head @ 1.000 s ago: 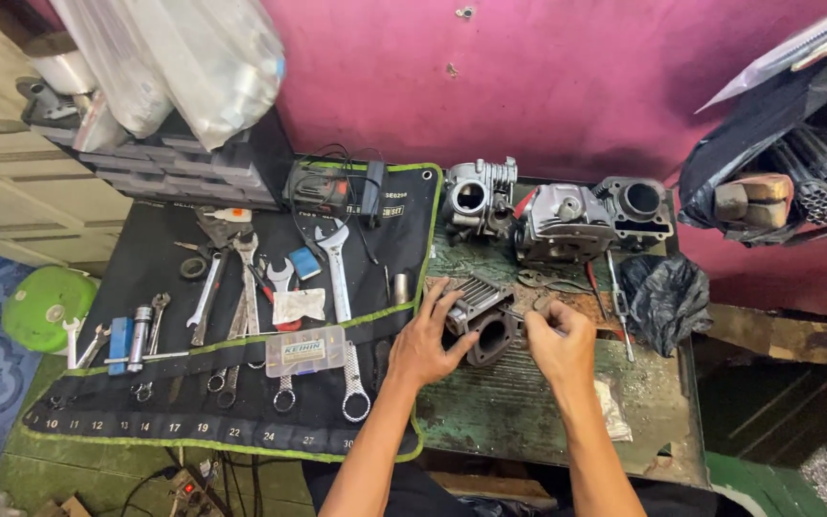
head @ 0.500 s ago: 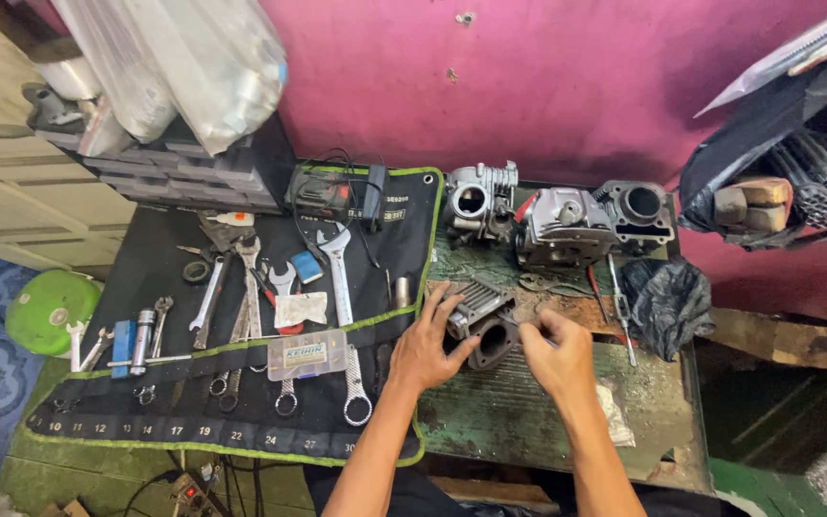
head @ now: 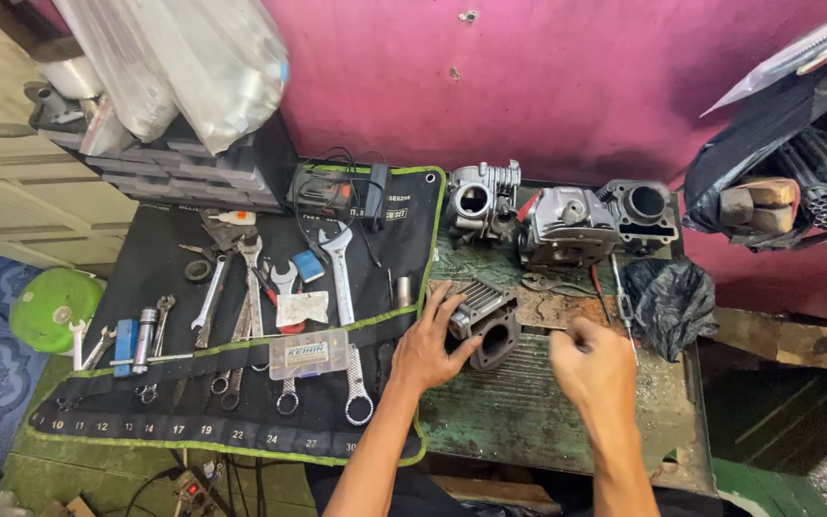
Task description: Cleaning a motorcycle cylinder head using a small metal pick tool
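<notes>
The left hand rests on a finned metal engine cylinder lying on its side on the green workbench, just beside the edge of the black tool roll. The fingers are spread and curved over the fins and near end, steadying the part rather than gripping it fully. The right hand hovers to the right of the cylinder, apart from it, loosely curled with fingertips drawn together; whether it pinches a small item cannot be told.

Judgement on method: the cylinder looks heavy and round-sided, so the steadying hand should bear down on the fins to stop it rolling, with fingers kept clear of the open bore while the other hand works near the flat gasket lying behind it.

Behind, against the pink wall, stand a cylinder head, a grey engine casing and a second cylinder. A black plastic bag lies at the right.

Hidden or unclear: the right palm faces away; the cylinder's far face is covered by the left hand; the wrenches on the roll overlap; the bench front is cut off by both forearms.
</notes>
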